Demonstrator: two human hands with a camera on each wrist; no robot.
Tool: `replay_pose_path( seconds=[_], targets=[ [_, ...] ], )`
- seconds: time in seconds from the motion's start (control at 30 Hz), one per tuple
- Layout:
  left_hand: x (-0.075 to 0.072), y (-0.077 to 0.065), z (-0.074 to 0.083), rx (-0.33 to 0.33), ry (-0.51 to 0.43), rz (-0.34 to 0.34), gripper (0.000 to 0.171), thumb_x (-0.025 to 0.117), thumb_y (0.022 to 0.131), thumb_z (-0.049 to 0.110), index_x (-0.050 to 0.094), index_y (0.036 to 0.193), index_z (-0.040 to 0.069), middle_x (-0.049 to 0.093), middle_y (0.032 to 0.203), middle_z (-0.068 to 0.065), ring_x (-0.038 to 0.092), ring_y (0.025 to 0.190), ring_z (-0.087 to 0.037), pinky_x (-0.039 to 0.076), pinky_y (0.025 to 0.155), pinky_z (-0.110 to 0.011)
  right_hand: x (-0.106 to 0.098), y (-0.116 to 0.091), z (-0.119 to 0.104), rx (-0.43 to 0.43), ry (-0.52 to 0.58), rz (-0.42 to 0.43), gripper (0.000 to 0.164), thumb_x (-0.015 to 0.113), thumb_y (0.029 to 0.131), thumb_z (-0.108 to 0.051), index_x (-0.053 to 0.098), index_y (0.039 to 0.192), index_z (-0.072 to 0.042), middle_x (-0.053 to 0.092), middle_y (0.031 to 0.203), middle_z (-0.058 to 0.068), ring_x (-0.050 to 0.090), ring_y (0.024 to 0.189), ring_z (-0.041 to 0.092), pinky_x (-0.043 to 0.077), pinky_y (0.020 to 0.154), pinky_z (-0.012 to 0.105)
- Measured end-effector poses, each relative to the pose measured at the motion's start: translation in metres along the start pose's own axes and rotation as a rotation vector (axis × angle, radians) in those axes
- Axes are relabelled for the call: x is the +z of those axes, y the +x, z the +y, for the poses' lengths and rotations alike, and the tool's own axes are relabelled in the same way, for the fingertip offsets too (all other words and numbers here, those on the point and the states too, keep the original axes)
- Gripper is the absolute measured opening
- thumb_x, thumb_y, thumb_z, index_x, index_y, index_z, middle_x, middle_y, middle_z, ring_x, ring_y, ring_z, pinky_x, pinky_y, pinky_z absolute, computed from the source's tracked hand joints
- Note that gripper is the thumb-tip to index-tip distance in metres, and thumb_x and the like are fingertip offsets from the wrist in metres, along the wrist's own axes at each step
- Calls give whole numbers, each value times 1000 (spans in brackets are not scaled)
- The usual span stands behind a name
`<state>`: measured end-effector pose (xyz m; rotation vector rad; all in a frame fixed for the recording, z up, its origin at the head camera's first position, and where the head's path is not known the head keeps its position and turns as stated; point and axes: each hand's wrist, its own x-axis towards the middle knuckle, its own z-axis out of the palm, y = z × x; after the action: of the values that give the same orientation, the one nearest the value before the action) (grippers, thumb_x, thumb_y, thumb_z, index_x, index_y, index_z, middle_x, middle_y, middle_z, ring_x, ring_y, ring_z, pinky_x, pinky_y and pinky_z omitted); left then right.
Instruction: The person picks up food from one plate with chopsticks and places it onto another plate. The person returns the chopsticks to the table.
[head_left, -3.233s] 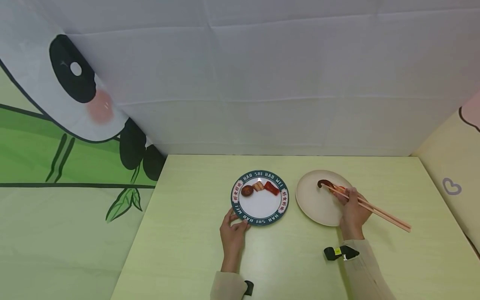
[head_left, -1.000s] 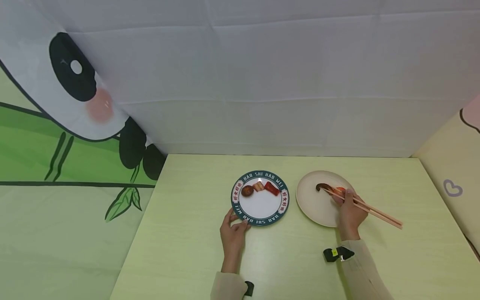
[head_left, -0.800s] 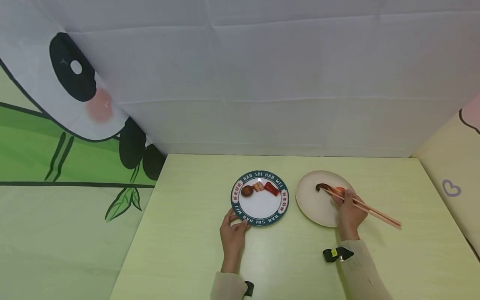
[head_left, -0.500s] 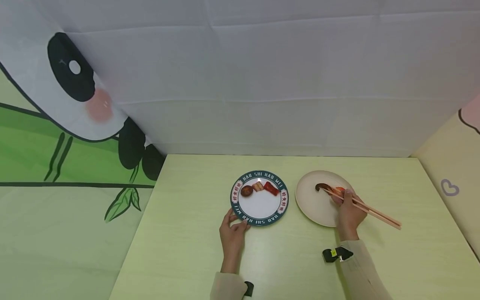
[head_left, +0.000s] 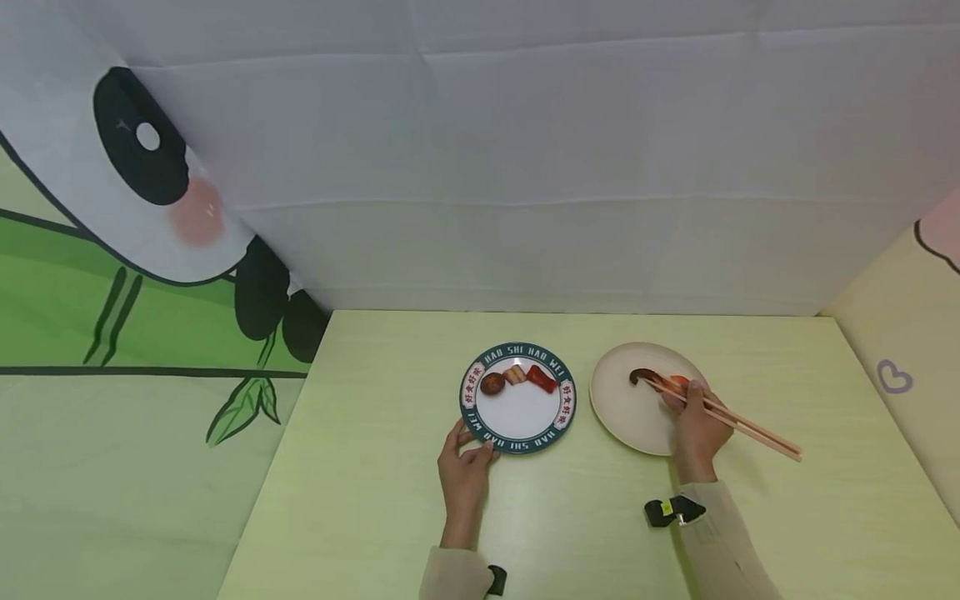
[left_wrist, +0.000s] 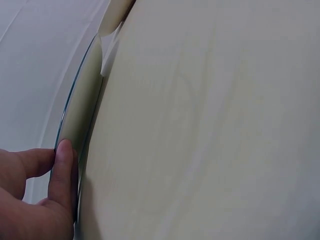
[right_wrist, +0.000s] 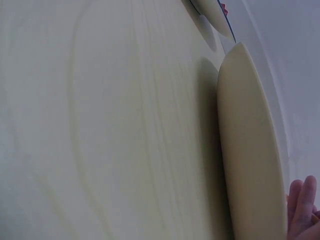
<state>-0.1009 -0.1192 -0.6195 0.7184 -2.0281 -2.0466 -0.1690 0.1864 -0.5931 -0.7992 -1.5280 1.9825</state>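
In the head view, my left hand [head_left: 463,479] holds the near left rim of a green-bordered white plate [head_left: 517,425]. On that plate lie a round brown piece of food [head_left: 492,383], a small striped tan piece [head_left: 515,375] and a reddish-brown block [head_left: 542,379]. My right hand [head_left: 699,429] grips a pair of wooden chopsticks [head_left: 757,431] over a cream plate [head_left: 630,417]. Their tips meet a dark brown curved piece of food [head_left: 643,376]. Beside it an orange-red piece [head_left: 679,380] is partly hidden by the fingers. The left wrist view shows fingers at the plate's rim [left_wrist: 75,110].
Both plates stand side by side on a pale yellow-green table [head_left: 360,500]. A white cloth wall [head_left: 525,167] rises behind the table's far edge, with a printed panel [head_left: 150,325] at the left and a cream panel [head_left: 885,333] at the right.
Since the oldest frame, my right hand and the chopsticks have shifted slightly left, and the dark curved piece has moved a little left with the tips. The left hand stays at its plate.
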Motion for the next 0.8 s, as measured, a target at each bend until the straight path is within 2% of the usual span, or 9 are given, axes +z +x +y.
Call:
replay_pose_path(
  seconds=[0.33,0.57,0.8],
  targets=[
    [0,0,-1,9,1,0,69,71,89,-15,48,153,-5,58,122,-24,72,82,-21,71,73,-33,-1,2,2,-14,2,-3,33,60,108,-12,67,122,17,73,81,-10,72,61,-1,65,64,13],
    [0,2,-2,9,-3,-2,68,70,90,-15,48,153,-4,59,119,-22,72,79,-17,71,73,-28,-1,2,3,-23,62,-5,34,60,107,-9,65,123,21,74,82,-7,73,60,2,66,64,15],
    [0,2,-4,16,-18,-2,68,70,89,-15,49,152,-5,58,119,-23,72,79,-19,71,72,-29,-1,2,5,-27,57,-10,36,61,107,-11,64,121,21,74,80,-8,72,60,1,65,64,13]
  ],
)
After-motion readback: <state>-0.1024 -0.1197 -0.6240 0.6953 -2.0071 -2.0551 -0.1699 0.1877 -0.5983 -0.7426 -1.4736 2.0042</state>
